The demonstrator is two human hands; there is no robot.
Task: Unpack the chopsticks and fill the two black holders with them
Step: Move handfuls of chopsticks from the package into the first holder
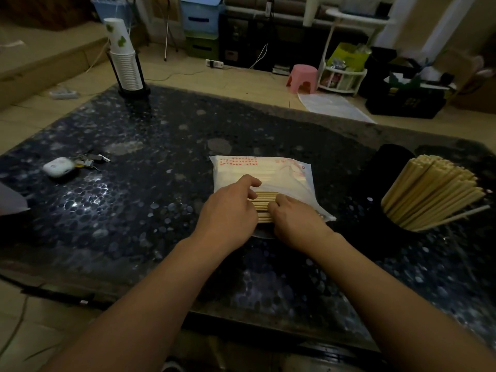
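Black, pebble-patterned stone forms the table (161, 146). Near its middle, towards the near edge, lies a white plastic packet (264, 175) with red print along its far end. Its near end is open, and a row of pale wooden chopsticks (262, 204) shows there, lying crosswise between the two hands.

Left hand (228, 213): it rests on the left end of the exposed row, fingers curled over the sticks and the packet's torn edge. Right hand (295, 224): it sits on the right end of the row, fingers bent down onto the sticks. Whether either hand truly grips the bundle or only presses on it cannot be told, since the fingertips are hidden.

At the table's right edge stands a black holder (389, 221) packed with chopsticks (434, 191) that lean to the right; one stick juts out lower than the rest. Just behind it, towards the far edge, a second black holder (386, 162) shows dark, its contents not discernible.

Other items: a stack of paper cups (124, 63) in a black rack at the far left corner; a small white case (59, 166) with keys (90, 159) beside it near the left edge. Nothing lies between the packet and the holders.
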